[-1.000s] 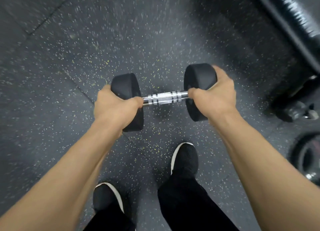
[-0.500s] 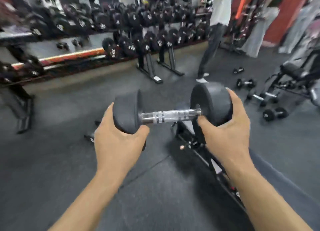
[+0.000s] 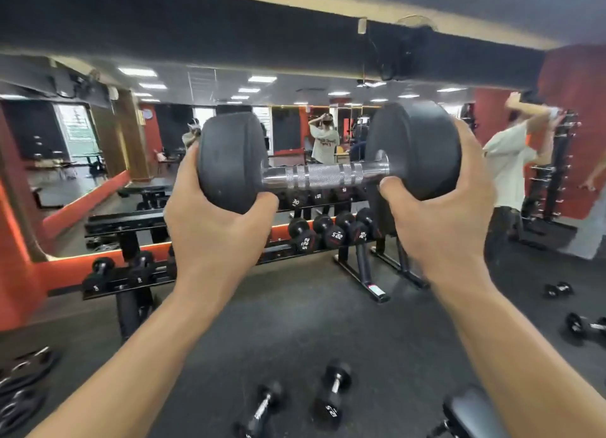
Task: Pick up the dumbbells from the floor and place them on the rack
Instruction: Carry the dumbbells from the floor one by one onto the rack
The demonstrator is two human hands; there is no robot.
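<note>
I am reaching both arms forward, my left hand (image 3: 213, 231) cupping one black rubber head and my right hand (image 3: 449, 214) the other, each grip clasping the black dumbbell with a knurled chrome handle (image 3: 323, 175); it is lying level, long axis running left-right, raised before the black dumbbell rack (image 3: 360, 260).

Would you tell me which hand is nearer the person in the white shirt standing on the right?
Right. The right hand grips the dumbbell end beside that person; the left hand holds the far end.
</note>
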